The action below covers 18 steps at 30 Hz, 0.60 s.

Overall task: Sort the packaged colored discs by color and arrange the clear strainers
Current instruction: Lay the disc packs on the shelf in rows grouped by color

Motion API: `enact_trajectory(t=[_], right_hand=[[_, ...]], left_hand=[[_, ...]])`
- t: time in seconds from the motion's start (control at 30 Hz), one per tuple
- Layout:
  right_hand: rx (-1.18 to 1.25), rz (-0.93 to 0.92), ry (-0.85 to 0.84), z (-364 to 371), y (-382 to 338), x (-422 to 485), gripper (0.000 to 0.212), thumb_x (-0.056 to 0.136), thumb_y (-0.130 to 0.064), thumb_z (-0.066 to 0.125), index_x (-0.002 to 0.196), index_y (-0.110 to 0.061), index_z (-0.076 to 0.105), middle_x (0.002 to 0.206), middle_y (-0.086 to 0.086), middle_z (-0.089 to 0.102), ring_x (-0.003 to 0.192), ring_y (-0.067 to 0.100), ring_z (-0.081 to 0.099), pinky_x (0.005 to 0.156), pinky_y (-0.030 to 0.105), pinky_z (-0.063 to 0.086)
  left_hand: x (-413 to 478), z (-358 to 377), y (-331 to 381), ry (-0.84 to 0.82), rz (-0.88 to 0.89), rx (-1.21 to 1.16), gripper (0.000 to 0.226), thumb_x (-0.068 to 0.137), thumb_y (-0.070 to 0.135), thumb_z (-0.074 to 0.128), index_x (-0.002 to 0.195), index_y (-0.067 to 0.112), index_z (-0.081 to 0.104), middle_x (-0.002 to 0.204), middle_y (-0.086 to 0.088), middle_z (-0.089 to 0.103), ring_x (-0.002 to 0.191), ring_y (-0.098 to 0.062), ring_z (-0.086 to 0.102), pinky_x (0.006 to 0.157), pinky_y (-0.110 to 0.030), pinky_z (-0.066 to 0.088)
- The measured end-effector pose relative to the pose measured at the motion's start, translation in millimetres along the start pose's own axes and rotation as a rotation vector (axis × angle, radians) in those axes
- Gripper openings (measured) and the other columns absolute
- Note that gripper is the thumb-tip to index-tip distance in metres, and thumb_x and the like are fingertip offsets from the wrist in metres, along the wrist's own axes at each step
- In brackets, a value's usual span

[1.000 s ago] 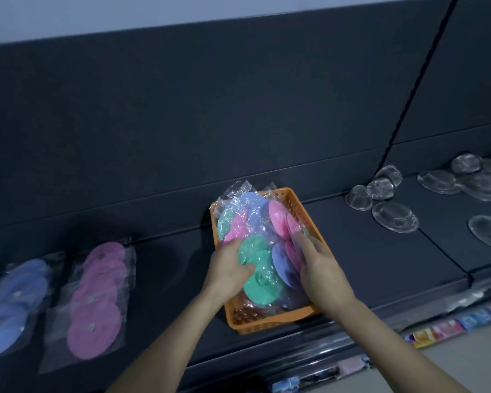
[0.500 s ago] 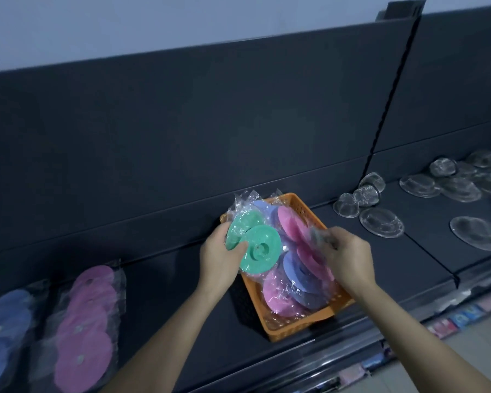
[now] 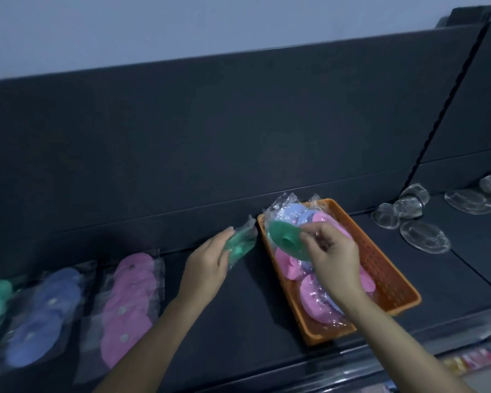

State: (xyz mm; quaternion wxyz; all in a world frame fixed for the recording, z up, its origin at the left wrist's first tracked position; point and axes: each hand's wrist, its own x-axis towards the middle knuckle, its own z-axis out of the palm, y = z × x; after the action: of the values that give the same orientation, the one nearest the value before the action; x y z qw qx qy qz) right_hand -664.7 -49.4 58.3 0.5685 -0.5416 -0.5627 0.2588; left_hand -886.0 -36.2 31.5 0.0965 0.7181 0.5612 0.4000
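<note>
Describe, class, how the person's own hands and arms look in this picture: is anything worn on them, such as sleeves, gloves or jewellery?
The left hand and the right hand are bare, with no gloves and no rings that can be seen. Both forearms are uncovered down to the picture's edge. No sleeve, watch or bracelet shows. The picture is dim and slightly blurred, so small details could be hidden.

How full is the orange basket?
Partly full: the orange basket holds wrapped pink discs and blue discs along its left; its right side is bare.
</note>
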Motion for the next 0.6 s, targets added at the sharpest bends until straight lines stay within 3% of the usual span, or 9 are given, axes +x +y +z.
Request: enact_trajectory(t=[0.1,0.17,0.23,0.33,0.4,0.43,0.5,0.6], right_hand=[[0.0,0.023,-0.106,30.2,1.4,-13.3,0.029,0.085,-0.002,0.062,0.078,-0.03,0.066,0.077,-0.016,0.069,0.068,-0.001,0.061,0.064,0.014,0.049],[-0.037,0.015,-0.176,48.3,5.7,-24.1,0.03,0.085,-0.001,0.063,0.078,-0.03,0.066,0.073,-0.016,0.068,0.067,-0.004,0.059,0.065,0.009,0.045],[-0.088,-0.019,-0.22,61.6,12.0,-33.5,0.024,0.085,-0.002,0.063,0.08,-0.025,0.067,0.068,-0.017,0.065,0.062,-0.005,0.056,0.062,0.006,0.041],[-0.17,-0.041,-0.277,73.4,19.6,-43.1,0.019,0.085,-0.002,0.062,0.083,-0.02,0.068,0.063,-0.023,0.06,0.058,-0.005,0.053,0.057,0.005,0.039],[-0.213,-0.03,-0.313,77.2,23.4,-47.9,0.019,0.085,-0.002,0.062,0.085,-0.02,0.068,0.065,-0.026,0.06,0.062,-0.005,0.056,0.059,0.006,0.041],[-0.234,-0.023,-0.328,78.3,24.9,-50.1,0.018,0.084,-0.003,0.062,0.087,-0.02,0.069,0.067,-0.026,0.061,0.063,-0.005,0.057,0.061,0.007,0.042],[-0.275,-0.01,-0.369,79.7,28.4,-55.0,0.014,0.084,-0.008,0.065,0.092,-0.018,0.07,0.077,-0.02,0.066,0.069,-0.003,0.059,0.068,0.011,0.045],[-0.311,-0.004,-0.48,81.2,29.7,-65.2,0.018,0.083,-0.02,0.07,0.099,-0.011,0.071,0.097,-0.002,0.07,0.09,0.008,0.063,0.083,0.004,0.038]], left_hand=[[-27.4,0.0,-22.6,-0.123,0.079,0.141,0.045,0.08,-0.013,0.06,0.121,0.005,0.062,0.126,-0.009,0.062,0.113,-0.021,0.061,0.098,-0.019,0.043],[-41.7,3.4,-31.5,-0.153,0.116,0.205,0.048,0.071,-0.018,0.066,0.115,0.002,0.065,0.121,-0.013,0.065,0.107,-0.028,0.065,0.087,-0.038,0.054],[-50.2,5.9,-37.6,-0.2,0.146,0.253,0.051,0.064,-0.018,0.071,0.111,0.002,0.067,0.118,-0.013,0.066,0.106,-0.028,0.065,0.083,-0.044,0.056],[-62.0,5.8,-48.9,-0.423,0.149,0.267,0.058,0.071,0.006,0.074,0.127,0.008,0.058,0.14,-0.008,0.05,0.128,-0.023,0.05,0.107,-0.031,0.035],[-72.3,4.6,-58.9,-0.575,0.088,0.237,0.075,0.08,0.038,0.068,0.144,0.018,0.036,0.156,0.006,0.018,0.143,-0.008,0.017,0.114,-0.017,0.009],[-76.2,3.6,-62.8,-0.626,0.065,0.224,0.082,0.079,0.051,0.065,0.147,0.022,0.029,0.156,0.012,0.009,0.143,-0.002,0.007,0.113,-0.014,0.003],[-80.8,1.6,-65.3,-0.582,0.013,0.152,0.08,0.079,0.059,0.06,0.145,0.023,0.033,0.156,0.014,0.012,0.142,-0.001,0.012,0.111,-0.011,0.006],[-77.0,0.4,-59.9,-0.311,-0.199,0.028,0.052,0.092,0.038,0.054,0.137,0.014,0.046,0.15,0.0,0.036,0.136,-0.01,0.033,0.108,-0.01,0.016]])
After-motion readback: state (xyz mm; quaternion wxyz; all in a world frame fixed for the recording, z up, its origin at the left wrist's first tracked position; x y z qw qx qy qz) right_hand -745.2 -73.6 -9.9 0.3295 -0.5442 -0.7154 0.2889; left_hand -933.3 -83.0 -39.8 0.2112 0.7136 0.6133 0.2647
